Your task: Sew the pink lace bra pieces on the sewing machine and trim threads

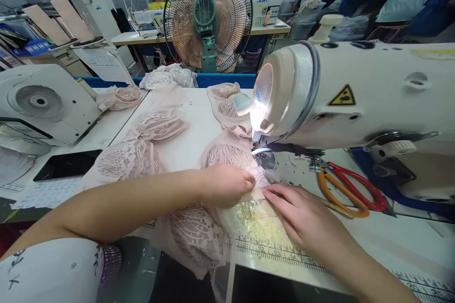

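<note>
A pale pink lace bra lies under the lit head of a sewing machine, one part of it beside the needle area. My left hand is closed on its edge just left of the presser foot, fingertips pinched. To the right, my right hand lies flat with its fingers stretched out, their tips touching the fabric edge in front of the foot. More of the lace fabric hangs over the table's front edge below my left forearm. Yellowish clear tape covers the table beneath my hands.
Orange-handled and red-handled scissors lie right of the needle. Other lace bra pieces rest on the left, near a black phone. Behind the table stands a large fan. A second machine is at far left. People sit farther back.
</note>
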Tool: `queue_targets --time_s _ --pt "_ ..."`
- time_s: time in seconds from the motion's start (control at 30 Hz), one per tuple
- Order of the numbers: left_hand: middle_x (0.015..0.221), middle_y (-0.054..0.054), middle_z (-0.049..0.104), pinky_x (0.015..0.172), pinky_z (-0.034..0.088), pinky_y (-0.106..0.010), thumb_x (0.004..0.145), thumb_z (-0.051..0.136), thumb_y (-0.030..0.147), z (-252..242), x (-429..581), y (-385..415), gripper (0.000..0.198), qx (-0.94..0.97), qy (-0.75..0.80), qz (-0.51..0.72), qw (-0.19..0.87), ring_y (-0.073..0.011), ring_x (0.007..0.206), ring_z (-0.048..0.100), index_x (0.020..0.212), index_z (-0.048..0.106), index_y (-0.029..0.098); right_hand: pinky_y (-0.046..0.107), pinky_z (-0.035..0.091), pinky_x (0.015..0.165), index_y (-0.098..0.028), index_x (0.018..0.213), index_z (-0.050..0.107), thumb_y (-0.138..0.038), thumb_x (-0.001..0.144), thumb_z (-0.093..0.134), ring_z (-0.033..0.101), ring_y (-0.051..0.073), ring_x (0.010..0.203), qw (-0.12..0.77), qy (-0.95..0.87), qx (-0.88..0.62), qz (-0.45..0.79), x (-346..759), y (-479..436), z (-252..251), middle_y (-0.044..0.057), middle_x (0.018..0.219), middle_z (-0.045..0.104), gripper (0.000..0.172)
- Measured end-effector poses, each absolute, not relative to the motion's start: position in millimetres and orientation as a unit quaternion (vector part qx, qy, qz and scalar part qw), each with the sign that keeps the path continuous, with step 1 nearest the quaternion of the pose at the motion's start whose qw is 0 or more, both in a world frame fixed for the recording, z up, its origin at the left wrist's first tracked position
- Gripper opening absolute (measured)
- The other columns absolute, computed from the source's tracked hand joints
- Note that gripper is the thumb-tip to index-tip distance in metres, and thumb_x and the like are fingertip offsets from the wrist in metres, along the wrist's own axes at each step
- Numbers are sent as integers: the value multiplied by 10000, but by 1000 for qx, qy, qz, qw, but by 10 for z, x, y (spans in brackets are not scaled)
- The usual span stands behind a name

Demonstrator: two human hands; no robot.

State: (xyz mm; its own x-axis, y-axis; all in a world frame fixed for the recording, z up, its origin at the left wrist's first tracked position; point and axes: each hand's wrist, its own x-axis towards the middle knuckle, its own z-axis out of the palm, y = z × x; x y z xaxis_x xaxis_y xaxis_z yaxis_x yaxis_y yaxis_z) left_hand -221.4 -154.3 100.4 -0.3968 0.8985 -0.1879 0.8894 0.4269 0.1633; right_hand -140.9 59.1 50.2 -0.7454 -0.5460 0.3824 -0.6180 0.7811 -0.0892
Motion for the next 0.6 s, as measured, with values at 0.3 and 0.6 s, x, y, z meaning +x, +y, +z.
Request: queue_targets --time_s 0.3,0.6 --pt "1138 -142 590 933 425 -429 924 423 194 713 -2107 -1684 356 622 782 -1 -50 -251 1095 536 1257 547 192 399 530 791 -110 1107 628 -67 833 393 582 253 997 179 -916 352 69 -1214 624 391 132 1074 656 364" --pt "1218 -86 619 1062 336 -430 958 366 181 741 -2445 -1703 326 675 736 8 -52 -210 1202 508 1163 619 205 389 536 767 -82 1087 645 -61 823 382 585 252 944 181 -921 341 47 -1332 491 442 148 1099 657 373"
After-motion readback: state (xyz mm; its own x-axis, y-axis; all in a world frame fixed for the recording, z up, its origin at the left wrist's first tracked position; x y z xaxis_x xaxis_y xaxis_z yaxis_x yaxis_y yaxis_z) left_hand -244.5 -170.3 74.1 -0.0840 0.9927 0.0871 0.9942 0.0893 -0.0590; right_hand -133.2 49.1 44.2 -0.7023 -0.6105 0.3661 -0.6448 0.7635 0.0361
